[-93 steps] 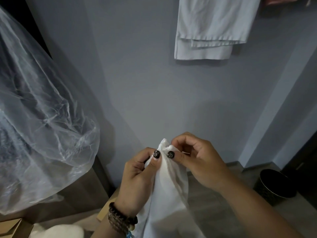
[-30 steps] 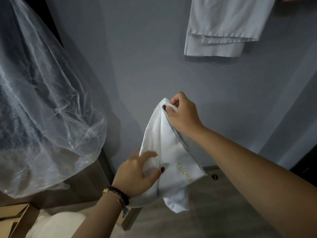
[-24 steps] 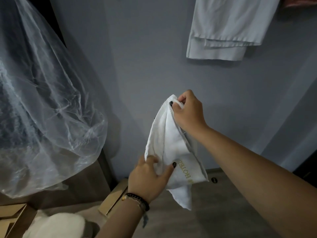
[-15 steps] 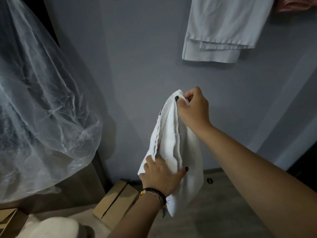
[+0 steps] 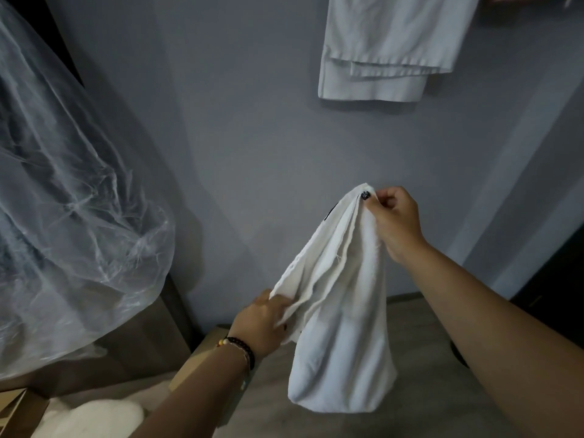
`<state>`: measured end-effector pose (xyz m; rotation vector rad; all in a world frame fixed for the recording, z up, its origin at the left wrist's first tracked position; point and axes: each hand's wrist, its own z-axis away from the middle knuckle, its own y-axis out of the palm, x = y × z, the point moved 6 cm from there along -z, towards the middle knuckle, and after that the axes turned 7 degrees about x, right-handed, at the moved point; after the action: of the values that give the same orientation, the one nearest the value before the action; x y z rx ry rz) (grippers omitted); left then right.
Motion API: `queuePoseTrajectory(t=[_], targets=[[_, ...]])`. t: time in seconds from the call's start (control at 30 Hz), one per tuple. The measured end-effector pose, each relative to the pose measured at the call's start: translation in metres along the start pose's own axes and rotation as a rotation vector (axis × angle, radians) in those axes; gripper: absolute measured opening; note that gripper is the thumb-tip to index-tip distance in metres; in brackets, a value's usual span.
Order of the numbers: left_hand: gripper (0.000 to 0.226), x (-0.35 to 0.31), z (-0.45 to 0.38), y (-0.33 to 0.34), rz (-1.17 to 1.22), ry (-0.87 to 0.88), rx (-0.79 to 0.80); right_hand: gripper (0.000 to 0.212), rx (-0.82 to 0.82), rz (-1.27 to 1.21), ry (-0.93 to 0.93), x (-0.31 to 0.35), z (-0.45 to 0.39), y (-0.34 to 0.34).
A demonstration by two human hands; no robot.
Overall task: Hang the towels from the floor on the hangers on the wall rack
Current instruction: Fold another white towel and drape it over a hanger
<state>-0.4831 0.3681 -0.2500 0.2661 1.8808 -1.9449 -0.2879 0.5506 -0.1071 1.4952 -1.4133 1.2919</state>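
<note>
Room: grey wall (image 5: 252, 121), wooden floor (image 5: 426, 390).
Done: one towel (image 5: 388, 49) already hangs high up.
Hands: right hand (image 5: 395, 222) pinches white towel (image 5: 341, 311) top; left hand (image 5: 262, 324) grips its edge.
Left: hanging it.

wooden floor (image 5: 420, 406); cardboard box (image 5: 202, 358) lies on it by the wall

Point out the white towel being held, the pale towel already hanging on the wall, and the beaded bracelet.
White held towel (image 5: 344, 343), head view, lower hanging body.
Pale hung towel (image 5: 388, 42), head view, front fold.
Dark beaded bracelet (image 5: 243, 350), head view, beads on left wrist.
</note>
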Motion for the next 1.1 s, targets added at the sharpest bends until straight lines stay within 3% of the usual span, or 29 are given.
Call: queuePoseTrajectory(t=[0.1, 0.2, 0.27, 0.33, 0.43, 0.57, 0.73, 0.87, 1.0, 1.1], targets=[[0.030, 0.010, -0.007, -0.010, 0.007, 0.007, -0.035, 0.017, 0.115, 0.052, -0.017, -0.007, -0.004, -0.014], [0.028, 0.035, -0.026, -0.050, -0.102, -0.072, 0.018, 0.034, 0.356, 0.403, -0.040, -0.021, -0.007, -0.030], [0.027, 0.041, -0.039, -0.071, -0.204, -0.078, 0.121, 0.027, 0.480, 0.649, -0.053, -0.036, -0.003, -0.037], [0.026, 0.036, -0.049, -0.082, -0.243, -0.043, 0.198, 0.019, 0.510, 0.709, -0.034, -0.052, 0.001, -0.043], [0.025, 0.019, -0.061, -0.101, -0.297, 0.000, 0.193, 0.015, 0.451, 0.671, 0.011, -0.067, 0.003, -0.050], [0.022, 0.008, -0.067, -0.149, -0.200, 0.010, 0.016, 0.015, 0.327, 0.648, 0.029, -0.071, -0.002, -0.052], [0.024, 0.006, -0.054, -0.195, -0.205, 0.017, -0.025, 0.012, 0.269, 0.587, -0.076, -0.034, -0.015, -0.036], [0.018, 0.017, -0.033, -0.248, 0.007, 0.049, -0.280, 0.016, 0.083, 0.350, -0.218, 0.010, -0.027, -0.031], [0.017, 0.024, -0.035, -0.242, -0.129, -0.038, -0.174, 0.021, 0.098, 0.358, -0.170, 0.015, -0.035, -0.004], [0.017, 0.037, -0.032, -0.250, -0.084, -0.063, -0.167, 0.018, 0.072, 0.317, -0.214, 0.029, -0.037, 0.004]])
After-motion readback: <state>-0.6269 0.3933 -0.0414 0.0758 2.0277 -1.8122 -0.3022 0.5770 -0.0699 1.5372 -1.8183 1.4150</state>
